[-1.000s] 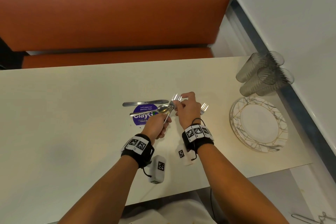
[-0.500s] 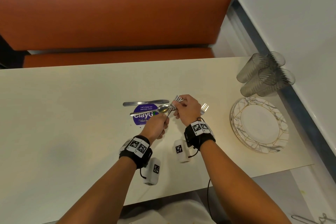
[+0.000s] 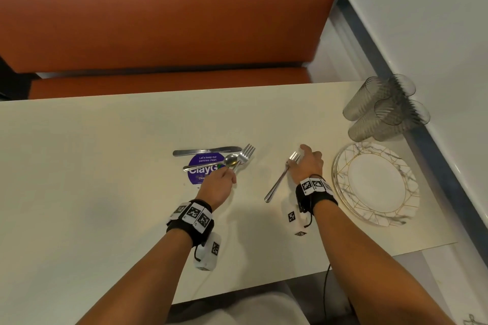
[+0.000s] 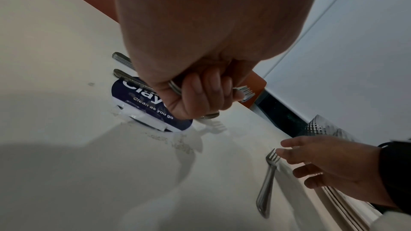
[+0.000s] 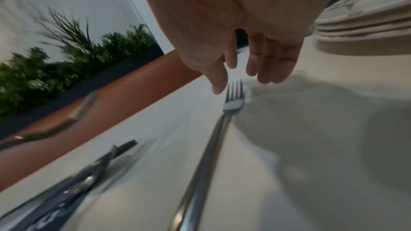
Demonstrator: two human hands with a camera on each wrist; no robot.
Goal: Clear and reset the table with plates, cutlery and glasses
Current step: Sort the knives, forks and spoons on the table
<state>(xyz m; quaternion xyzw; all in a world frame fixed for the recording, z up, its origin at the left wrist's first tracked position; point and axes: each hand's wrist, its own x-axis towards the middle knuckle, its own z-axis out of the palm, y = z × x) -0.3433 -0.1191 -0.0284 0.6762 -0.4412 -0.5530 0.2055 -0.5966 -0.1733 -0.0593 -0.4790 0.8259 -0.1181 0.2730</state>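
The right hand (image 3: 309, 163) has left the left hand's (image 3: 217, 185) bundle; its grip is apart beside a fork (image 3: 282, 177) on the worktop (image 3: 105, 166), near the plates (image 3: 375, 185). The left grip clamps the remaining cutlery (image 3: 241, 158).

office pantry | orange booth seat (image 3: 158, 21) | "pantries clean" sticker (image 3: 203, 166)

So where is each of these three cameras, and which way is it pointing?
Head: worn on the head, looking down at the table, plates and glasses; both forearms and hands show.
Left wrist: under the left wrist, looking along the left hand, which grips forks.
Right wrist: under the right wrist, looking along the open right hand above a lone fork.
Shared: both wrist views show that lone fork.
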